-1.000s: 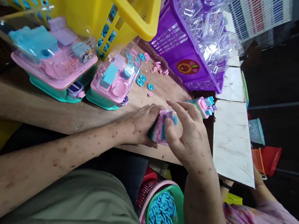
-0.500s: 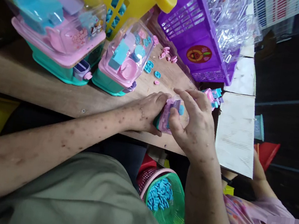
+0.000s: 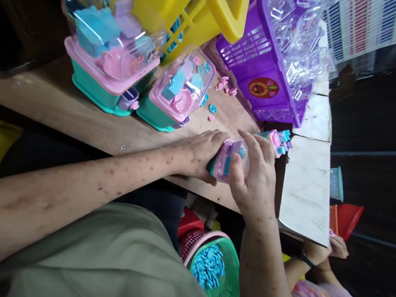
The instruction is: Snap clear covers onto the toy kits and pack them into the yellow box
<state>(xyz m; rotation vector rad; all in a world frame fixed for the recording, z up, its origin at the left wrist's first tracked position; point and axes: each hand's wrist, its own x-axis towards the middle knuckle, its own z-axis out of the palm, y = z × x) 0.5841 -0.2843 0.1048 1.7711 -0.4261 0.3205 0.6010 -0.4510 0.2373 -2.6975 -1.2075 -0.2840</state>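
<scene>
My left hand (image 3: 202,154) is closed around the green base of a small toy box (image 3: 223,161) with a pink top and purple and blue pieces on it. My right hand (image 3: 255,174) grips the clear plastic cover (image 3: 244,156) over that top, thumb on the near side and fingers on the far side. Whether the cover is fully seated cannot be made out. To the left stand a covered toy box (image 3: 177,91) and a larger-looking one (image 3: 111,56), each with a small purple drawer. Beyond my right hand sits an uncovered toy box (image 3: 277,141).
Loose blue wheels (image 3: 212,108) and pink wheels (image 3: 226,85) lie on the wooden table (image 3: 86,119). Behind are a yellow basket (image 3: 219,7) and a purple basket (image 3: 283,99) of clear covers. A green basket (image 3: 232,282) with blue pieces stands below. Another person's hand (image 3: 337,246) is at right.
The view has shifted, so the boxes at left appear farther right. My right fingers have drawn closer around the clear cover. The other person's hand has come into view with something pink.
</scene>
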